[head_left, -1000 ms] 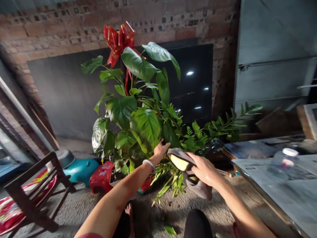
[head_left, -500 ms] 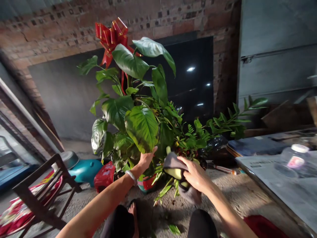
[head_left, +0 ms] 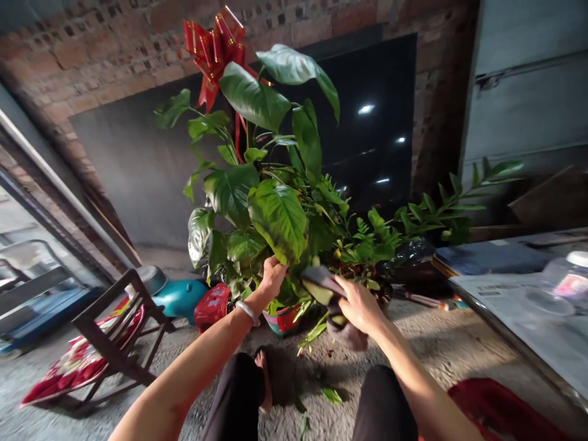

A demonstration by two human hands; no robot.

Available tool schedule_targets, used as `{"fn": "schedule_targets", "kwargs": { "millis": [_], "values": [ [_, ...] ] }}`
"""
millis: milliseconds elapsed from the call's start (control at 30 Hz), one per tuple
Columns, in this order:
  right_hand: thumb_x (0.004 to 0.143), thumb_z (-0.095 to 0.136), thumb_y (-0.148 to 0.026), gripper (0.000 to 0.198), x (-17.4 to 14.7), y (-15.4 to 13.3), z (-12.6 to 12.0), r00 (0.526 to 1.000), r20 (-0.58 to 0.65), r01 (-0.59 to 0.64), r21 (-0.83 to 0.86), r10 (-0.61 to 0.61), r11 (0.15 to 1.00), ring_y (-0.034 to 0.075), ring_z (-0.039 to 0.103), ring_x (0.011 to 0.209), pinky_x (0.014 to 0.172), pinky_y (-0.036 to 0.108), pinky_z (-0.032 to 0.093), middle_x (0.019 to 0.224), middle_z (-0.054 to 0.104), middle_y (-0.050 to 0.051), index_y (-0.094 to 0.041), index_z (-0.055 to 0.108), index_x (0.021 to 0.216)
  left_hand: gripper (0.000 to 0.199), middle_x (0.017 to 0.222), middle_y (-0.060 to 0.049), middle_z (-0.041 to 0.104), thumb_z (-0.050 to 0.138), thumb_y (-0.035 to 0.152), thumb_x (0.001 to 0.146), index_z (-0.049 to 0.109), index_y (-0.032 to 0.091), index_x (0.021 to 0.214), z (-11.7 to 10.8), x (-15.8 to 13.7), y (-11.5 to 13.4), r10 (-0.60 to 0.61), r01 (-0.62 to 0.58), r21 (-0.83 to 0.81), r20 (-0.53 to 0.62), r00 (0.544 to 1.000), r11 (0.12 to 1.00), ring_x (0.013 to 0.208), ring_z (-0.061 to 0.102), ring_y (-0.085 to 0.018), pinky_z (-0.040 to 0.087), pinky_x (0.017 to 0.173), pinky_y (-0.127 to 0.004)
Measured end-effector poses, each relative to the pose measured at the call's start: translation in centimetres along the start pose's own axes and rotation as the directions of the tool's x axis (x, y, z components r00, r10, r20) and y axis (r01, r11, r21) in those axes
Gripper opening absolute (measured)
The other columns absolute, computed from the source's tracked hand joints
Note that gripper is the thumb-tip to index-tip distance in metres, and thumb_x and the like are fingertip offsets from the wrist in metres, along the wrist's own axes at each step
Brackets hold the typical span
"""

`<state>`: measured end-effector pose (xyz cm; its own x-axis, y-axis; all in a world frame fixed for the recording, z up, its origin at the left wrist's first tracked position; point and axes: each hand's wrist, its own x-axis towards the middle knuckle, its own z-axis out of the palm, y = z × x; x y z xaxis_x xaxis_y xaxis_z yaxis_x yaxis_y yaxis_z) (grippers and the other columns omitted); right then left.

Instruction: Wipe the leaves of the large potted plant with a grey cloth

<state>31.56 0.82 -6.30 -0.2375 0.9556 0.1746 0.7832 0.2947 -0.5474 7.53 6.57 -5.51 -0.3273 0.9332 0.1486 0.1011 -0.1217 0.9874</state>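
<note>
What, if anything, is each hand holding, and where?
Right hand: grey cloth, by its upper right part. Left hand: at the lower edge of a large leaf; grip unclear.

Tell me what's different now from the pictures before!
The left hand moved left under the big leaf, and its outstretched fingers curled in at the lower edge; I can't tell if they grip it. The right hand brought the cloth a little left too. It's still holding that cloth, and the red bow stayed put.
</note>
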Motion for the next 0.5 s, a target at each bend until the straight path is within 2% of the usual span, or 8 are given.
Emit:
{"fn": "schedule_targets", "kwargs": {
  "millis": [67, 100, 167, 267, 333, 367, 433, 500],
  "values": [
    [0.088, 0.053, -0.001, 0.068, -2.4, 2.4, 0.5, 0.998, 0.068, 0.01, 0.08, -0.016, 0.997, 0.029, 0.079, 0.131, 0.114, 0.044, 0.061, 0.145, 0.08, 0.014, -0.019, 0.071, 0.151, 0.036, 0.066, -0.001, 0.067, 0.092, 0.046, 0.067, 0.068, 0.019, 0.07, -1.0, 0.0, -0.1, 0.004, -0.004, 0.013, -0.003, 1.0, 1.0, 0.07, 0.066, -0.018, 0.053, 0.063, -0.026],
    [0.085, 0.053, -0.001, 0.07, -3.3, 3.4, -0.1, 0.998, 0.055, -0.002, 0.125, -0.005, 0.992, 0.029, 0.08, 0.128, 0.111, 0.044, 0.062, 0.144, 0.081, 0.013, -0.02, 0.072, 0.15, 0.039, 0.065, -0.001, 0.067, 0.093, 0.048, 0.065, 0.068, 0.019, 0.069, -1.4, 0.0, 0.0, 0.003, -0.003, 0.011, -0.002, 1.0, 1.0, 0.069, 0.065, -0.018, 0.053, 0.062, -0.026],
    [0.086, 0.054, -0.005, 0.068, -3.8, 4.3, -2.6, 0.998, -0.054, -0.006, 0.192, 0.017, 0.981, 0.03, 0.083, 0.118, 0.103, 0.044, 0.066, 0.137, 0.084, 0.012, -0.022, 0.071, 0.15, 0.043, 0.065, -0.001, 0.068, 0.094, 0.053, 0.059, 0.068, 0.02, 0.069, -1.5, -0.2, 0.2, -0.001, 0.001, -0.007, 0.004, 1.0, 1.0, 0.069, 0.065, -0.019, 0.053, 0.062, -0.027],
    [0.095, 0.058, -0.016, 0.061, -1.3, 2.2, -6.2, 0.94, -0.339, 0.023, 0.189, 0.044, 0.982, 0.036, 0.081, 0.122, 0.105, 0.048, 0.065, 0.138, 0.083, 0.016, -0.019, 0.067, 0.155, 0.045, 0.07, -0.003, 0.072, 0.094, 0.054, 0.056, 0.07, 0.021, 0.073, -0.6, -0.9, 0.7, 0.015, -0.014, -0.044, 0.021, 1.0, 0.999, 0.075, 0.068, -0.021, 0.053, 0.063, -0.027],
    [0.1, 0.058, -0.018, 0.061, 1.4, -0.5, -6.4, 0.89, -0.446, -0.033, 0.132, 0.089, 0.991, 0.039, 0.078, 0.127, 0.108, 0.05, 0.062, 0.144, 0.078, 0.021, -0.017, 0.062, 0.16, 0.045, 0.071, -0.003, 0.072, 0.093, 0.054, 0.055, 0.07, 0.021, 0.073, 0.0, -1.2, 1.1, 0.031, -0.03, -0.057, 0.022, 0.999, 0.998, 0.077, 0.069, -0.021, 0.052, 0.063, -0.026],
    [0.102, 0.056, -0.017, 0.061, 2.5, -1.7, -5.7, 0.9, -0.421, -0.074, 0.102, 0.11, 0.992, 0.039, 0.078, 0.127, 0.107, 0.049, 0.062, 0.145, 0.077, 0.023, -0.015, 0.059, 0.163, 0.044, 0.07, -0.003, 0.071, 0.093, 0.054, 0.054, 0.069, 0.021, 0.071, 0.2, -1.3, 1.3, 0.036, -0.035, -0.058, 0.02, 0.999, 0.998, 0.075, 0.068, -0.02, 0.051, 0.062, -0.026],
    [0.102, 0.054, -0.012, 0.062, 3.7, -3.0, -3.2, 0.954, -0.268, -0.126, 0.056, 0.136, 0.99, 0.036, 0.079, 0.125, 0.104, 0.044, 0.062, 0.142, 0.078, 0.024, -0.014, 0.059, 0.164, 0.043, 0.067, -0.001, 0.067, 0.091, 0.052, 0.053, 0.067, 0.02, 0.067, -0.1, -1.3, 1.4, 0.043, -0.042, -0.058, 0.007, 0.999, 0.997, 0.069, 0.063, -0.017, 0.049, 0.06, -0.025],
    [0.098, 0.056, -0.006, 0.061, 3.2, -2.3, -0.5, 0.986, -0.094, -0.136, 0.041, 0.14, 0.99, 0.033, 0.08, 0.123, 0.101, 0.038, 0.062, 0.137, 0.081, 0.02, -0.016, 0.065, 0.158, 0.04, 0.061, 0.001, 0.061, 0.09, 0.05, 0.052, 0.064, 0.02, 0.063, -1.0, -1.1, 1.2, 0.047, -0.049, -0.067, -0.025, 0.999, 0.997, 0.063, 0.056, -0.014, 0.045, 0.057, -0.024]
  ]
}}
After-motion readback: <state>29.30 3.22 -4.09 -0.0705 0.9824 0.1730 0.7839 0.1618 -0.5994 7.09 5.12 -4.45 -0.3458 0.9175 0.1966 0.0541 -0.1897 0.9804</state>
